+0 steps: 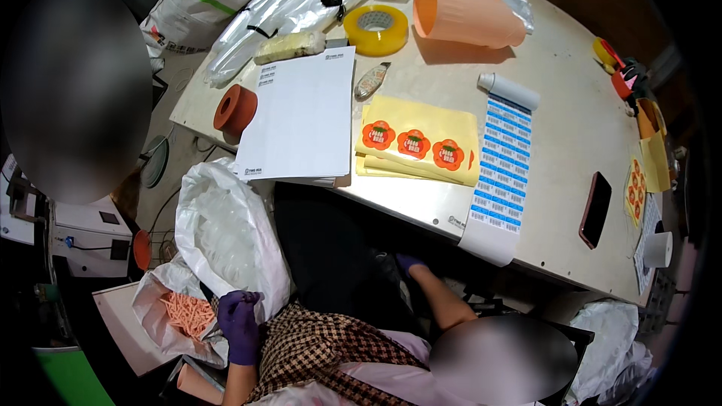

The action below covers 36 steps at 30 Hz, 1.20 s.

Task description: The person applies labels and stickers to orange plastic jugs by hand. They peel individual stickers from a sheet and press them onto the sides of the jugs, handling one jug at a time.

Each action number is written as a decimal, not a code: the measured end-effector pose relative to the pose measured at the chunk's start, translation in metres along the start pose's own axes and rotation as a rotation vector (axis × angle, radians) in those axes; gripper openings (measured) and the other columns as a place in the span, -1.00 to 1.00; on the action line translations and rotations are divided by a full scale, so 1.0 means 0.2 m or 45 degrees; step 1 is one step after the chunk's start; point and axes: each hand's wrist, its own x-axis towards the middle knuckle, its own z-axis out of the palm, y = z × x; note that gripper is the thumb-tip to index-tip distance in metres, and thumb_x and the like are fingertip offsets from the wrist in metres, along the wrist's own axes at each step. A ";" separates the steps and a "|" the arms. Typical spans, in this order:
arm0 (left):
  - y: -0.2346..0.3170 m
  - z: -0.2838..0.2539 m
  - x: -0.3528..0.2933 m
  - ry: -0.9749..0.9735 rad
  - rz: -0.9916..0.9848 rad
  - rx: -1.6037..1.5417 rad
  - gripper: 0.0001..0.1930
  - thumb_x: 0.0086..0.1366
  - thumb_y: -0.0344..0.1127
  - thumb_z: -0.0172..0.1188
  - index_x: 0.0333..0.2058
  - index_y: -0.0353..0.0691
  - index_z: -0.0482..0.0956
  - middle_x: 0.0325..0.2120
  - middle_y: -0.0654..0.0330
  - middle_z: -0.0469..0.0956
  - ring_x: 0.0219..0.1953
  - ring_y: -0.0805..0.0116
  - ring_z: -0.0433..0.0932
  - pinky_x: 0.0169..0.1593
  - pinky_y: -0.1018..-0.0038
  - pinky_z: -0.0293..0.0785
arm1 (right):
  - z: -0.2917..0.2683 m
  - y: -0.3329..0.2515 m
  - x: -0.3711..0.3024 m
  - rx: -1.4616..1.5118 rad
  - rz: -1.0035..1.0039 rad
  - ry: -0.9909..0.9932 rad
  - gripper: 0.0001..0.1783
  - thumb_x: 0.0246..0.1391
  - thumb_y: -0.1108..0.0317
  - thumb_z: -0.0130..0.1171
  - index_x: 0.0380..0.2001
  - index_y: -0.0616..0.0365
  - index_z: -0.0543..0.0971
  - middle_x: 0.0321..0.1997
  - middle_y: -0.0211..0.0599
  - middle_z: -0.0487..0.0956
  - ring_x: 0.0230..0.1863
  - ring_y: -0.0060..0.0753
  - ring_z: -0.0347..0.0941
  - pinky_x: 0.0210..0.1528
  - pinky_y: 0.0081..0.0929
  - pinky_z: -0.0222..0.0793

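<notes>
My left hand (pixel 239 327), in a purple glove, is raised with its fingers curled together beside the lower edge of a white bag (pixel 272 256). What it pinches, if anything, is too small to make out. The bag stands open and holds clear plastic pieces (pixel 226 237). Next to that hand is a second white bag (pixel 154 293) with thin peach-coloured sticks (pixel 188 314) inside. My right hand (pixel 410 263), also purple-gloved, is low by my dark-clothed lap near the table's front edge. Its fingers are mostly hidden in shadow.
On the table (pixel 556 143) lie white paper sheets (pixel 301 120), yellow sticker sheets (pixel 417 139), a blue-and-white label strip (pixel 502 158), a yellow tape roll (pixel 376 30), a peach jug (pixel 466 15), a brown-red roll (pixel 235 109) and a phone (pixel 596 210). Clear plastic bags (pixel 316 7) line the back.
</notes>
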 end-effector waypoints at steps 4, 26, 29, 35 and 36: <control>0.05 -0.11 -0.02 0.154 0.084 -0.145 -0.89 0.26 -0.53 0.13 -0.23 -0.32 0.50 -0.30 0.10 0.52 -0.19 0.24 0.55 0.07 0.21 0.52 | 0.10 -0.31 0.19 0.027 -0.133 0.062 -0.53 0.30 0.06 -0.10 0.12 0.03 0.55 0.29 0.03 0.46 0.22 0.08 0.45 0.22 -0.04 0.40; -1.63 -0.88 -1.08 0.475 -0.535 0.726 -0.68 0.36 -0.15 0.04 -0.21 -0.28 0.63 -0.32 -0.16 0.59 -0.13 -0.12 0.56 0.02 0.14 0.46 | -0.21 -0.58 -0.05 -0.408 -0.088 -0.035 -0.55 0.29 0.06 -0.10 0.06 0.03 0.59 0.24 0.00 0.51 0.19 0.05 0.49 0.19 -0.05 0.43; -1.67 -0.85 -0.93 0.246 -0.578 1.169 -0.69 0.37 -0.10 0.04 -0.19 -0.23 0.59 -0.28 -0.11 0.55 -0.16 -0.17 0.50 -0.03 0.07 0.42 | -0.26 -0.61 -0.08 -0.472 -0.057 -0.080 -0.55 0.29 0.06 -0.10 0.05 0.03 0.60 0.23 0.00 0.51 0.19 0.04 0.49 0.18 -0.05 0.44; -1.70 -0.71 -0.97 0.688 -0.355 1.361 -0.74 0.39 -0.13 0.00 -0.11 -0.09 0.57 -0.05 0.03 0.46 -0.04 -0.02 0.46 -0.10 0.00 0.41 | -0.34 -0.65 -0.16 -0.562 -0.021 -0.133 -0.55 0.29 0.06 -0.10 0.03 0.04 0.61 0.22 -0.01 0.52 0.18 0.03 0.50 0.18 -0.06 0.45; -1.58 -0.70 -0.97 0.695 -0.655 1.390 -0.74 0.38 -0.14 -0.01 -0.11 -0.09 0.57 -0.03 0.07 0.45 -0.01 0.00 0.45 -0.11 0.00 0.42 | -0.36 -0.63 -0.17 -0.569 -0.001 -0.126 -0.55 0.29 0.06 -0.10 0.03 0.04 0.61 0.22 -0.01 0.53 0.18 0.03 0.51 0.17 -0.06 0.45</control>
